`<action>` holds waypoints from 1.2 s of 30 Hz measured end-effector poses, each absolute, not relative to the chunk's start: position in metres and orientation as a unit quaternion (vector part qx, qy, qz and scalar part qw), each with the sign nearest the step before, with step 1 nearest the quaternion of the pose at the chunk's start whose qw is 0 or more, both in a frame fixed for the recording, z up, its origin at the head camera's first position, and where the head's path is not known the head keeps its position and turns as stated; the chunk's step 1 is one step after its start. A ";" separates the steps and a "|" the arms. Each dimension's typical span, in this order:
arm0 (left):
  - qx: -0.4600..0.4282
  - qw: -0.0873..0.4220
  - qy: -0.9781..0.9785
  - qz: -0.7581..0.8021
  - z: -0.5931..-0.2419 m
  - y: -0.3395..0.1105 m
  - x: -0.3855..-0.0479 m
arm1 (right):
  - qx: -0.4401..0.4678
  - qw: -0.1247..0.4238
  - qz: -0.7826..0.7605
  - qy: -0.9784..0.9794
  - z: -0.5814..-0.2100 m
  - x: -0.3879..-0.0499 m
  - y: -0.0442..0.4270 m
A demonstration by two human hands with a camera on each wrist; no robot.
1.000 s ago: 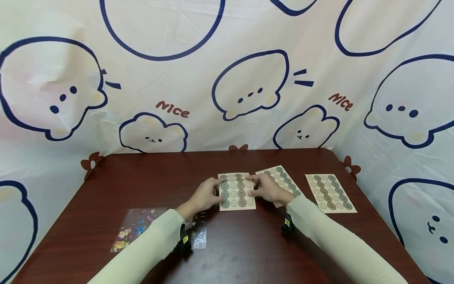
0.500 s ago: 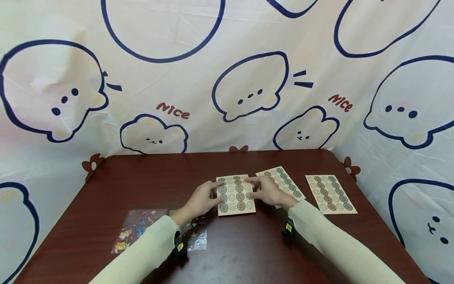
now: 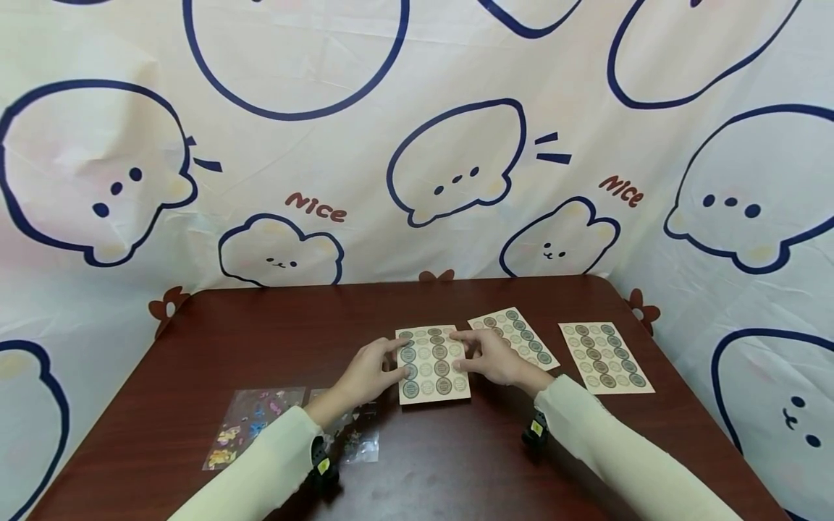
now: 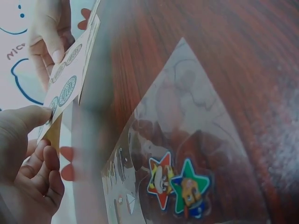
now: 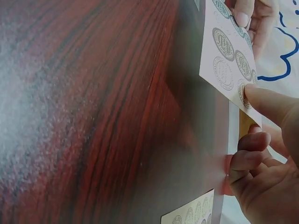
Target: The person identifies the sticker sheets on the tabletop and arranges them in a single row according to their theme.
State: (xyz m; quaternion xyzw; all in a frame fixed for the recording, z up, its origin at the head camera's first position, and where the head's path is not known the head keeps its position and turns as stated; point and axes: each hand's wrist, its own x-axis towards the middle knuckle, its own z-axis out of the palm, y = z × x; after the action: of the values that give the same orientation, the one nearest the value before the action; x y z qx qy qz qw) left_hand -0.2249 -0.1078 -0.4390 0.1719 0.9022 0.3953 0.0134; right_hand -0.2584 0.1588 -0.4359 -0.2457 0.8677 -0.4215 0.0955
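Note:
A cream sheet of round stickers (image 3: pixel 433 365) is held between both hands, its near edge raised off the table. The left hand (image 3: pixel 366 374) pinches its left edge, thumb on top and fingers curled below, as the left wrist view shows of the hand (image 4: pixel 32 158) and sheet (image 4: pixel 74 79). The right hand (image 3: pixel 498 358) pinches the right edge likewise; in the right wrist view that hand (image 5: pixel 268 154) has its thumb on the sheet (image 5: pixel 224 56). More than one layer shows at the sheet's edge in the left wrist view.
Two more sticker sheets lie to the right, one tilted (image 3: pixel 529 346) partly behind the right hand and one farther right (image 3: pixel 606 358). Clear bags with colourful stickers (image 3: pixel 254 420) and star stickers (image 4: pixel 189 186) lie at the left on the dark red table (image 3: pixel 495 463). A patterned cloth (image 3: pixel 365 159) hangs behind.
The held sheet has come slightly nearer and lifted at its near edge, with both hands still gripping its sides. The left forearm has shifted a little left.

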 end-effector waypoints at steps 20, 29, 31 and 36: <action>0.188 0.006 0.897 0.399 -0.439 -0.110 -0.210 | -0.260 0.090 -0.431 0.859 -0.431 -0.243 0.162; 0.194 0.013 0.896 0.400 -0.440 -0.113 -0.203 | -0.264 0.100 -0.436 0.854 -0.432 -0.235 0.162; 0.198 0.013 0.895 0.399 -0.440 -0.113 -0.202 | -0.269 0.099 -0.438 0.852 -0.432 -0.233 0.162; 0.202 0.015 0.894 0.400 -0.440 -0.114 -0.199 | -0.279 0.100 -0.442 0.847 -0.434 -0.230 0.164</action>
State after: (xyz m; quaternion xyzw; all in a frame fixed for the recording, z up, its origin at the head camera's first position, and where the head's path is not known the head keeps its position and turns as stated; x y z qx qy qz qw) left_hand -0.1986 -0.1138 -0.4402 0.2023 0.8939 0.3996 0.0154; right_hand -0.2301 0.1639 -0.4345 -0.2792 0.8467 -0.4419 0.0996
